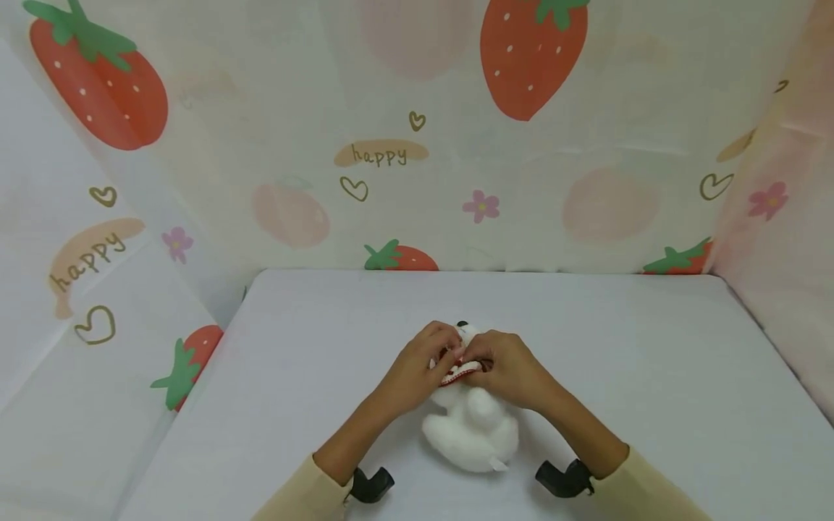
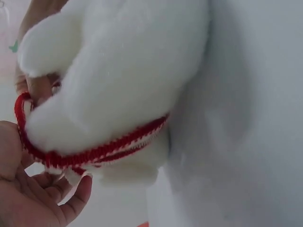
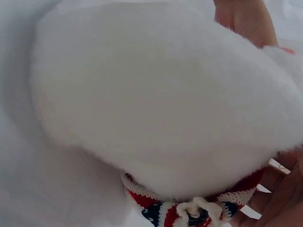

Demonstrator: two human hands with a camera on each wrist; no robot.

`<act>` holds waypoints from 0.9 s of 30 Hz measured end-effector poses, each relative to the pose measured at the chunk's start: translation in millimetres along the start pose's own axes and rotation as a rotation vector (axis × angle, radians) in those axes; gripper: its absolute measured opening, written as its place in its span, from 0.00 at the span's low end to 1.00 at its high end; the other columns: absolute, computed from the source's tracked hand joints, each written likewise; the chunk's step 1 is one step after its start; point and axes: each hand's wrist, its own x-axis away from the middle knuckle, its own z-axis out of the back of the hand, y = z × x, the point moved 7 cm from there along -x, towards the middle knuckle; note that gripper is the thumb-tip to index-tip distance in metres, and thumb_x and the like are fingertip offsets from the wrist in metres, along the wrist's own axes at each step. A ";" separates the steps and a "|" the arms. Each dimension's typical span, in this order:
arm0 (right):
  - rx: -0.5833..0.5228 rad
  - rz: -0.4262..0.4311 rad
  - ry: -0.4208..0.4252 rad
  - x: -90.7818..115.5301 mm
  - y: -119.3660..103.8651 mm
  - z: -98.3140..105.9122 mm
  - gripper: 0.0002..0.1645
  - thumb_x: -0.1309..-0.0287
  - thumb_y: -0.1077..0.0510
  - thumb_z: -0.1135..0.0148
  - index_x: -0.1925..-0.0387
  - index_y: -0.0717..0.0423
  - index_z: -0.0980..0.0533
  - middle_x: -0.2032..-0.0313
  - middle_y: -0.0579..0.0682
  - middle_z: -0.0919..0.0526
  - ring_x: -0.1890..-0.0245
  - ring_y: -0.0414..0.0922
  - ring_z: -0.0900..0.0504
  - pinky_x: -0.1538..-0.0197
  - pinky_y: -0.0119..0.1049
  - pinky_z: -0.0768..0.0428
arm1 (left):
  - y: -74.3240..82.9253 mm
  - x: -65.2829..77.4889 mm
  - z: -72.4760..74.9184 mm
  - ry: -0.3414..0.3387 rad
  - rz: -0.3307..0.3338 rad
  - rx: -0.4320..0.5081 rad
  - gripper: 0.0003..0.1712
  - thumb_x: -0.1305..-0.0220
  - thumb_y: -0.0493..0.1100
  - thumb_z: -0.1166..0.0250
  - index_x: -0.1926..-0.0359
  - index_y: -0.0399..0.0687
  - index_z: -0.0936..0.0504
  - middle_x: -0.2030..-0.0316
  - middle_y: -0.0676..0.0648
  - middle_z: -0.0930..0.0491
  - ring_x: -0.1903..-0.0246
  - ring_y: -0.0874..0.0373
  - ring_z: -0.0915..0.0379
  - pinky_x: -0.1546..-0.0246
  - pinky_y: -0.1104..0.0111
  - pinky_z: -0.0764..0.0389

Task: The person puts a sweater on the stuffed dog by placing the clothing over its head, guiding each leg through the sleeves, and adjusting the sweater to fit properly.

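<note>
A white plush toy (image 1: 465, 434) lies on the table with its dark nose pointing to the far side. Around its neck area runs a knitted garment (image 1: 460, 373) in red and white; navy parts and a pale ruffle show in the right wrist view. My left hand (image 1: 417, 365) pinches the garment's edge on the left, its fingers bent beside the red band (image 2: 109, 147) in the left wrist view. Opposite it, my right hand (image 1: 511, 369) grips the garment on the right, fingertips partly hidden by the toy. The toy's head is mostly covered by both hands.
The white table (image 1: 313, 325) extends to both sides and behind the toy. A strawberry-printed cloth (image 1: 293, 108) hangs along the back and sides. Black wrist devices (image 1: 373, 486) sit at both cuffs, close to the table's near side.
</note>
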 end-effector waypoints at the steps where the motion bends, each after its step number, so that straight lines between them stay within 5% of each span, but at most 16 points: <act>1: 0.011 -0.008 0.010 0.6 0.1 1.1 0.09 0.50 0.67 0.24 0.69 0.51 0.13 0.68 0.39 0.14 0.64 0.39 0.23 0.62 0.32 0.24 | -1.3 1.2 1.8 0.006 0.011 0.007 0.05 0.24 0.43 0.41 0.62 0.51 0.22 0.52 0.52 0.25 0.63 0.61 0.29 0.61 0.67 0.24; 10: 0.045 -0.075 0.046 5.9 2.8 8.9 0.10 0.51 0.65 0.23 0.72 0.48 0.14 0.72 0.36 0.18 0.67 0.39 0.26 0.64 0.34 0.27 | -6.4 18.3 22.5 0.122 0.080 -0.002 0.10 0.27 0.46 0.36 0.49 0.52 0.21 0.46 0.53 0.27 0.51 0.58 0.28 0.57 0.63 0.19; 14: 0.042 -0.100 0.052 10.5 6.4 13.5 0.11 0.50 0.65 0.23 0.70 0.45 0.14 0.68 0.36 0.16 0.63 0.40 0.22 0.58 0.38 0.24 | -5.1 33.5 32.0 0.209 0.110 -0.065 0.09 0.30 0.49 0.33 0.54 0.54 0.22 0.54 0.55 0.25 0.55 0.57 0.26 0.61 0.62 0.19; 20: 0.046 -0.102 0.020 18.3 5.5 22.4 0.11 0.46 0.66 0.27 0.65 0.45 0.14 0.64 0.36 0.15 0.56 0.43 0.20 0.50 0.48 0.24 | -2.4 45.3 22.5 0.078 0.097 -0.077 0.16 0.40 0.58 0.26 0.60 0.61 0.22 0.63 0.60 0.22 0.64 0.60 0.22 0.65 0.68 0.21; 27: 0.048 -0.088 -0.011 22.4 -11.7 20.4 0.12 0.47 0.51 0.21 0.61 0.41 0.16 0.62 0.33 0.16 0.57 0.39 0.20 0.51 0.44 0.22 | 6.2 44.4 16.8 0.037 0.028 -0.136 0.08 0.32 0.45 0.31 0.56 0.55 0.22 0.61 0.61 0.23 0.64 0.62 0.23 0.67 0.67 0.20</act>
